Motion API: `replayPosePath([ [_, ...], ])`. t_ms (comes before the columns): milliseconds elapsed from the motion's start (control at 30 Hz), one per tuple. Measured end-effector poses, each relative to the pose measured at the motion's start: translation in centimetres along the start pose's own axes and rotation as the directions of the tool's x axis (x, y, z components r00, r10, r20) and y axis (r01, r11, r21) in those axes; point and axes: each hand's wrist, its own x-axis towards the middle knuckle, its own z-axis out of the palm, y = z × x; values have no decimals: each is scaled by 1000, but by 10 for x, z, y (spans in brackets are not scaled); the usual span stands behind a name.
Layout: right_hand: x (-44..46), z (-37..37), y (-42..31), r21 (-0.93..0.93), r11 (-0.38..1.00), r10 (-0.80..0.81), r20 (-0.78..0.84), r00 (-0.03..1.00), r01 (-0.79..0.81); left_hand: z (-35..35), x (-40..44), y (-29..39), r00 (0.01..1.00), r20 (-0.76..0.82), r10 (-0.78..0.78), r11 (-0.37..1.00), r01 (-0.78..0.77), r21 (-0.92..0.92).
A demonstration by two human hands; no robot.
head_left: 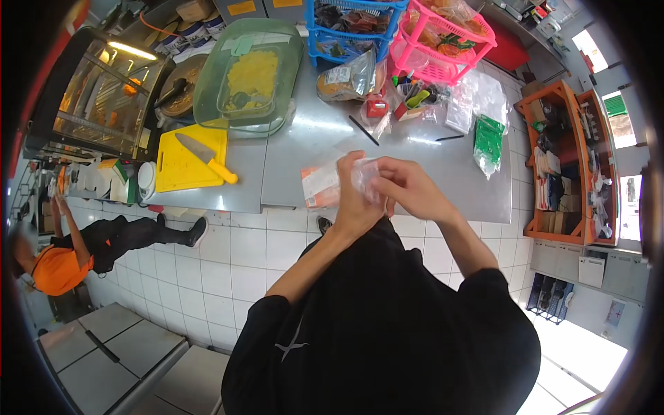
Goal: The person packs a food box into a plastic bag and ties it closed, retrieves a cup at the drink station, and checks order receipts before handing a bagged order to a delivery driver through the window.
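Note:
My left hand is closed around a clear plastic bag at the front edge of the steel table. From the other side, my right hand bends its fingers onto the same bag, thumb and fingertips pinching it. What the bag contains, if anything, I cannot make out. Just left of my left hand is an orange and white printed packet; whether it is joined to the bag is unclear. Beyond my hands lie a black stick-like item and a green packet.
To the left, a knife lies on a yellow cutting board. Behind stands a green tub holding yellow food. Blue and pink basket racks line the back. A person in an orange shirt is at far left.

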Motion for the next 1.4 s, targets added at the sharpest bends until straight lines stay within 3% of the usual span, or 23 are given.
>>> replayPosePath([
  [33,-4,0,-4,23,993,-113,-87,990,115,2,11,12,998,-69,3,998,-8,-68],
  [100,-14,-25,12,-440,864,-334,-133,933,246,-6,21,50,975,-193,108,993,-115,-26],
  [133,-13,-26,24,-610,747,-433,-145,890,264,-7,22,60,985,-166,54,997,-62,-45],
  [200,1,-25,78,-734,625,-494,-108,862,266,4,23,59,999,-48,19,1000,-18,19],
  [233,15,-17,128,-707,656,-456,-94,885,263,13,19,58,1000,25,-14,999,12,53],
  [300,30,2,138,-466,846,-370,-168,914,257,32,17,60,986,164,16,992,-36,119],
  [333,38,16,108,-215,944,-300,-235,925,251,37,15,51,962,270,32,979,-85,186],
  [400,50,18,118,50,953,-274,-282,920,299,33,6,40,906,422,-28,955,-101,280],
  [467,85,4,182,23,904,-405,-280,871,427,8,5,58,936,338,-102,960,4,281],
  [500,84,1,180,29,960,-262,-271,926,280,-4,6,66,944,298,-139,959,54,278],
  [567,74,2,171,44,999,41,-258,965,-30,-31,-4,38,941,245,-233,734,6,679],
  [600,80,7,199,223,948,-159,-279,947,225,-39,-8,10,943,208,-259,562,-28,827],
  [667,82,28,239,333,906,-138,-352,926,262,-26,-14,-59,918,305,-255,589,-103,802],
  [733,76,22,224,119,938,-270,-338,901,326,-2,-15,-102,867,389,-310,728,-46,684],
  [800,41,7,162,-403,849,-433,-160,887,342,13,-12,-109,811,442,-384,843,113,525],
  [900,43,-15,178,-77,978,-205,-143,968,196,31,-2,-107,759,503,-414,901,261,347],
  [1000,45,-41,157,36,975,211,-461,862,-219,64,14,-109,778,546,-311,938,160,306],
  [1067,33,-56,154,-264,946,38,-484,874,-188,102,31,-106,839,544,28,879,-279,385],
  [1133,28,-69,169,-539,828,-122,-442,889,-154,124,36,-102,841,539,42,887,-280,367],
  [1200,-7,-111,116,-325,921,-228,-7,974,213,147,48,-103,822,569,-20,924,-202,325],
  [1300,-45,-169,99,-154,891,-441,-70,895,427,177,74,-104,757,647,-92,956,-115,270],
  [1333,-46,-196,115,-203,766,-639,-141,756,610,185,83,-102,740,666,-95,962,-103,252],
  [1400,-67,-267,125,73,872,-430,-354,830,483,194,102,-92,701,708,-88,973,-93,214],
])
